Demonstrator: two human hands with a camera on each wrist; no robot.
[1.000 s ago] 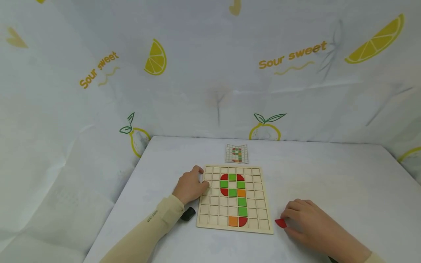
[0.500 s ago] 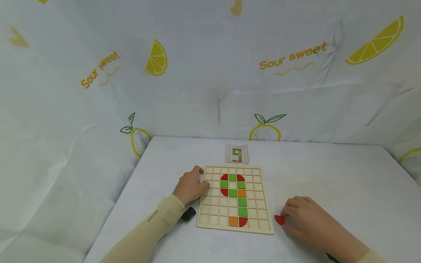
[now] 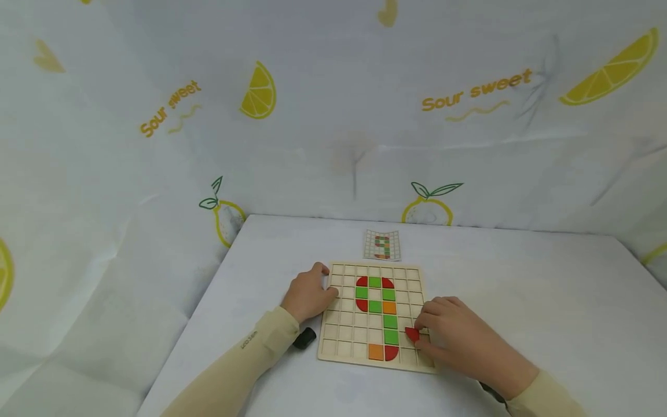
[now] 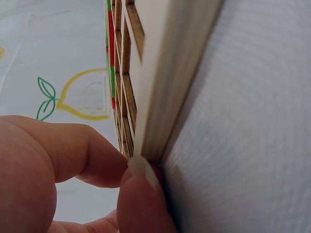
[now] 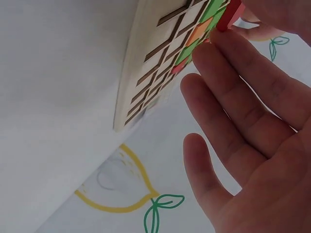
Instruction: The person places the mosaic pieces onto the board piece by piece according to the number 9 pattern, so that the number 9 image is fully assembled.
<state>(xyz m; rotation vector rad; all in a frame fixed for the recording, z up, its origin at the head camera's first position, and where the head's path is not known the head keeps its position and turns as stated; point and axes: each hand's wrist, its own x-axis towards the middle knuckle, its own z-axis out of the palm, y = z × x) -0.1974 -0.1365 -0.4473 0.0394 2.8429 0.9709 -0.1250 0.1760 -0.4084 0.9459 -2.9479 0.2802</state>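
Note:
My left hand (image 3: 307, 295) holds the left edge of a pale wooden grid board (image 3: 344, 333). In the left wrist view, thumb and finger meet at the board's side (image 4: 167, 73). My right hand (image 3: 461, 335) pinches a red quarter-round tile (image 3: 412, 334) between thumb and finger, over the right part of the board. The right wrist view shows the red tile (image 5: 229, 17) tilted above the grid, the other fingers extended. Green, orange and red tiles sit in the cells in a shape like a 9, with an orange tile (image 3: 376, 351) at its lower left.
Behind the board lies a small pattern card (image 3: 369, 251) showing a similar coloured figure. A black band part (image 3: 304, 338) shows at the left wrist. The table has a white cover (image 3: 521, 278), and a lemon-printed white cloth (image 3: 323, 116) hangs behind it.
My right hand has moved left with the red tile, from the table beside the board to above its right columns. The left hand stays at the board's edge. The head view has shifted slightly.

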